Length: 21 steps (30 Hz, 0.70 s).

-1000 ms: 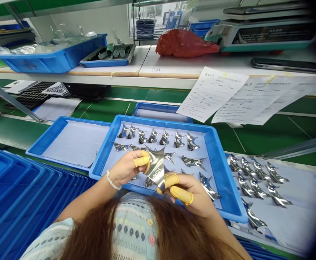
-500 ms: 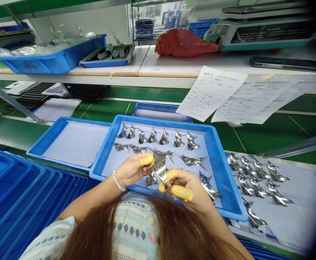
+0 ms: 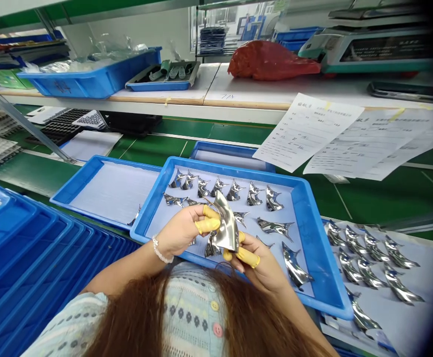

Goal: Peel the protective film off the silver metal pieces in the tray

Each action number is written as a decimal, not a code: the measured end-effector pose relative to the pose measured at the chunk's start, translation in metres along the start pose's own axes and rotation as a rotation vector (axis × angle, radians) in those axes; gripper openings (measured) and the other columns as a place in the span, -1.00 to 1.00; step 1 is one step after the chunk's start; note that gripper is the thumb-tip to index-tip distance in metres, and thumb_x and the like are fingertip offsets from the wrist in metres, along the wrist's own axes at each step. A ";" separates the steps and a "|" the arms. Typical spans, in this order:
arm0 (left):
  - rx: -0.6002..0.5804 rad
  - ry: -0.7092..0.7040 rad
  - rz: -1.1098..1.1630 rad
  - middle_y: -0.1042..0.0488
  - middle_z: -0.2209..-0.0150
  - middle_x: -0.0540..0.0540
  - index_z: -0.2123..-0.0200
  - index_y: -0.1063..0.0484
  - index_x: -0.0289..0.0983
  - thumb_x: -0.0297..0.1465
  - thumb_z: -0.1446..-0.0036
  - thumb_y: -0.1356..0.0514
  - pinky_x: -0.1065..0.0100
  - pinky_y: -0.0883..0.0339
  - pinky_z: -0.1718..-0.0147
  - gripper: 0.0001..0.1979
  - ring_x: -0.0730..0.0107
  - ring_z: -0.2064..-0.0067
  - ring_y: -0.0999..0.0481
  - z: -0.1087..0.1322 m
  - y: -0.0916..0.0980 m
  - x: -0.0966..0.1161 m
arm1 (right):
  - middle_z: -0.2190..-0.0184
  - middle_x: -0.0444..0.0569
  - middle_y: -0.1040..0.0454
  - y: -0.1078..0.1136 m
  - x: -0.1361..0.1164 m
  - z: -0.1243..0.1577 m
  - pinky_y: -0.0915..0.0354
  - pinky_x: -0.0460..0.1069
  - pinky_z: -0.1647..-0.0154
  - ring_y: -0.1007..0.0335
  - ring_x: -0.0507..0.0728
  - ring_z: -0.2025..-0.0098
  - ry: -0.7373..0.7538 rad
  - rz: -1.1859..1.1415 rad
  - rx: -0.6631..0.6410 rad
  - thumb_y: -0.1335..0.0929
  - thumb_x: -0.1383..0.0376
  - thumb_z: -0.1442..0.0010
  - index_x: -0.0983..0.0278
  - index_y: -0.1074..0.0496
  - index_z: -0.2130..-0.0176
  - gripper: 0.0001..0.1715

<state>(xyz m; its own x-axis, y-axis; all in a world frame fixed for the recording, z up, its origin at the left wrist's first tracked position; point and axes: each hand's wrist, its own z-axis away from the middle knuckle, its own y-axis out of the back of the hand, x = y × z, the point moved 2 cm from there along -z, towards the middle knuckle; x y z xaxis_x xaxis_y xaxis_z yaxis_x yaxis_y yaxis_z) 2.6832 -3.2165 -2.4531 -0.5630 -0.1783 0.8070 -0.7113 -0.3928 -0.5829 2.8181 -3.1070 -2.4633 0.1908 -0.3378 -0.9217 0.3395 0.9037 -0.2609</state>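
A curved, shiny metal part (image 3: 225, 225) is held between my two hands above the front of a blue tray (image 3: 328, 267). My left hand (image 3: 187, 227), with yellow finger cots, pinches its left edge. At its lower right end, the yellow-tipped fingers of my right hand (image 3: 253, 257) are closed on the same part. Below and behind my hands, several similar metal parts (image 3: 235, 190) lie in rows on the tray's white lining. Some of them are hidden by my hands.
More metal parts (image 3: 367, 270) lie on white paper at the right. A second blue tray (image 3: 86, 173) sits left, above stacked blue trays (image 3: 53, 258). Paper sheets (image 3: 309, 131) hang from the shelf, which bears a red bag (image 3: 270, 60) and a scale (image 3: 372, 49).
The metal part has been turned, so a broad, smooth curved face now shows. My fingers have shifted along its edges. The whole view has swung slightly left.
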 end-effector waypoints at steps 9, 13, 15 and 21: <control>0.131 -0.122 -0.455 -0.35 0.50 0.02 0.47 -0.31 -0.31 -0.31 0.02 -0.20 0.46 -0.18 0.45 -0.82 0.52 0.47 -0.30 -0.001 0.036 0.014 | 0.45 -0.07 -0.43 0.024 0.028 -0.005 0.04 -0.10 0.58 -0.06 -0.03 0.59 -0.008 0.241 0.116 -0.40 0.03 -0.11 0.30 -0.46 0.24 -0.61; 0.300 0.127 -1.240 -0.45 0.42 -0.05 0.43 -0.34 -0.28 -0.43 0.02 -0.08 0.41 -0.23 0.38 -0.93 0.37 0.36 -0.42 -0.007 0.090 0.007 | 0.36 -0.02 -0.47 0.038 0.043 -0.007 -0.03 -0.09 0.57 -0.12 0.00 0.56 -0.028 0.392 0.123 -0.37 0.01 -0.14 0.30 -0.46 0.20 -0.58; 0.328 0.294 -1.457 -0.49 0.41 -0.11 0.44 -0.38 -0.28 -0.43 0.06 -0.11 0.35 -0.25 0.36 -0.92 0.24 0.32 -0.47 -0.009 0.112 -0.006 | 0.40 -0.03 -0.46 0.040 0.046 -0.008 -0.07 -0.08 0.57 -0.15 0.01 0.55 -0.033 0.435 0.114 -0.36 0.00 -0.13 0.30 -0.47 0.21 -0.57; 0.272 0.486 -1.555 -0.56 0.30 -0.28 0.43 -0.47 -0.31 -0.40 0.05 -0.15 0.31 -0.27 0.32 -0.87 0.06 0.20 -0.53 -0.011 0.133 -0.046 | 0.39 0.00 -0.50 0.032 0.040 -0.010 -0.20 -0.08 0.54 -0.27 0.03 0.51 -0.005 0.495 0.110 -0.34 0.06 -0.13 0.33 -0.49 0.25 -0.62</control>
<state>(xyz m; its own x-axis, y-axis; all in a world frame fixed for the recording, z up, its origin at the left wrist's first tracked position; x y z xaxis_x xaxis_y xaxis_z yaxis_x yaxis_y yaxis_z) 2.6101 -3.2509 -2.5690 0.4654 0.7727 0.4316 -0.6238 -0.0595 0.7793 2.8269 -3.0888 -2.5114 0.3574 0.1224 -0.9259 0.3023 0.9229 0.2387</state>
